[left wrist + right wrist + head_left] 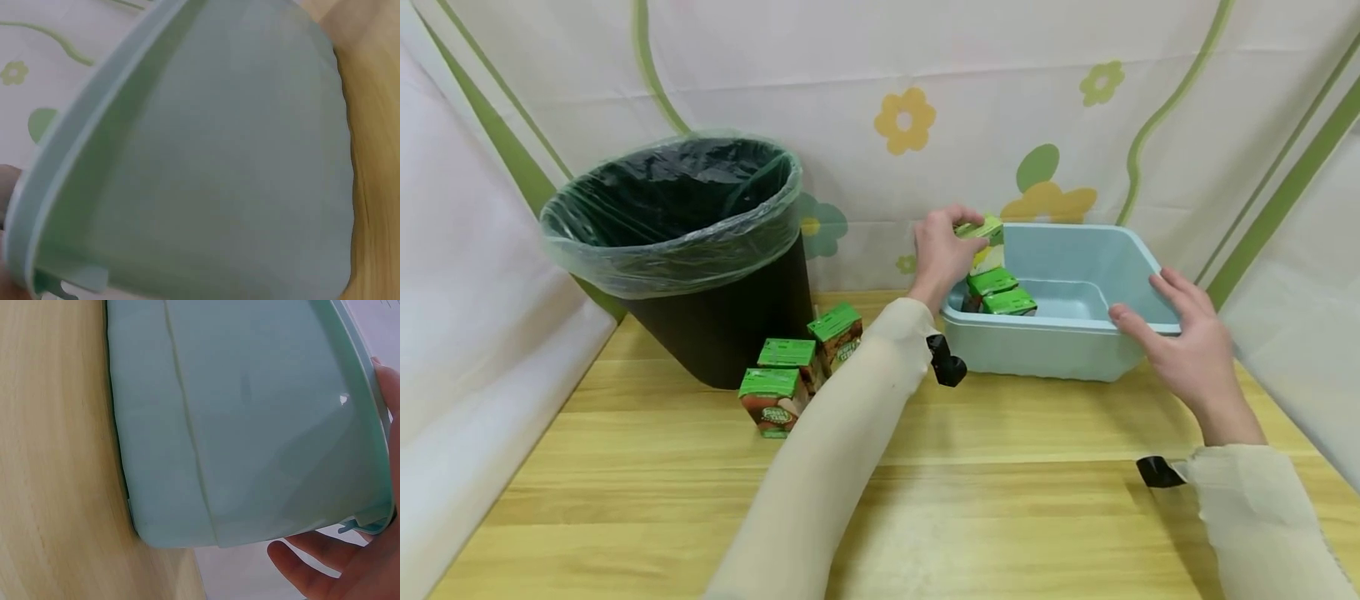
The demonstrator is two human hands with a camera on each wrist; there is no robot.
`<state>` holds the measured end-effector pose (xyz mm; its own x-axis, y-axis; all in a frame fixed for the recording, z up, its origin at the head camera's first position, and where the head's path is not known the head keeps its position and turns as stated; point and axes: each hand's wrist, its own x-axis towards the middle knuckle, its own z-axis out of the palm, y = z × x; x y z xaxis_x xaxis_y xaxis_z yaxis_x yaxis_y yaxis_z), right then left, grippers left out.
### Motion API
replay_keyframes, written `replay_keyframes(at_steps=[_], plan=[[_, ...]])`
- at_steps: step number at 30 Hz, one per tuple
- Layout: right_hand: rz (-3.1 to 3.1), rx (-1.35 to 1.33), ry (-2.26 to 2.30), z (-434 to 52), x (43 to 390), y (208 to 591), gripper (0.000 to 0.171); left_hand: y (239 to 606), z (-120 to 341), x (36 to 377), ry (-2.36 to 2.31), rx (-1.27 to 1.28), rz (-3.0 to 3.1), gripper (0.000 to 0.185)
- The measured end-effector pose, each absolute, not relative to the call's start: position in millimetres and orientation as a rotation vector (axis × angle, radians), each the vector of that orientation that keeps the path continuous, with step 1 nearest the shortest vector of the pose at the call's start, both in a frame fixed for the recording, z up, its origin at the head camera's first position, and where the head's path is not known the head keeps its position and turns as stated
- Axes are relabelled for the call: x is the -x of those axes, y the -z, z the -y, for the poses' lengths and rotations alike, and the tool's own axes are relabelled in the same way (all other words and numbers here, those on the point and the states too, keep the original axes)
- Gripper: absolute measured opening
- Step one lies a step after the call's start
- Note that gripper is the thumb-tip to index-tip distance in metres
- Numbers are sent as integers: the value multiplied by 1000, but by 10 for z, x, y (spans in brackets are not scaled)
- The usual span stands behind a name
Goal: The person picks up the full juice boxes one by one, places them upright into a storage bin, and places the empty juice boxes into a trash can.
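At the back left of the desk point(925, 500) stands a black bin point(700, 275) lined with a clear bag, its base touching none of the three green-topped cartons point(793, 367) clustered just in front and to its right, all upright on the wood. Right of centre, the left hand point(942, 250) pinches another small green-topped carton point(983, 231) by its upper edges, thumb on one side and fingers curled over the top, holding it above the left rear corner of the pale blue tub point(1060, 350). Two more cartons point(1003, 293) lie inside the tub against its left wall. The held carton looks light and stiff-cornered, with slick printed faces, and probably dents if squeezed hard; a grip across two opposite faces near the top seems surest. On the right, the right hand point(1187, 350) rests with relaxed, spread fingers on the tub's near right rim, holding nothing. The tub sits toward the back right of the desk, close to the flowered cloth point(1075, 100) behind.
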<state>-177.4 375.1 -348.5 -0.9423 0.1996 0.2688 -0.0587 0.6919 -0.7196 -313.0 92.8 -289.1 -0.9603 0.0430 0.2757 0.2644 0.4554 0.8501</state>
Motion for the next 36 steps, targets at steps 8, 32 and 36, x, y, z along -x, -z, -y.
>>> replay_keyframes(at_steps=[8, 32, 36], plan=[[2570, 110, -1104, -3754, 1778, 3495, 84, 2959, -915, 3232, 1213, 487, 2630, 28], [2579, 128, -1111, -3752, 1766, 3485, 85, 2969, -914, 3307, 938, 730, 2829, 28], [2583, 121, -1110, -3754, 1765, 3488, 84, 2984, -919, 3307, 967, 697, 2815, 29]])
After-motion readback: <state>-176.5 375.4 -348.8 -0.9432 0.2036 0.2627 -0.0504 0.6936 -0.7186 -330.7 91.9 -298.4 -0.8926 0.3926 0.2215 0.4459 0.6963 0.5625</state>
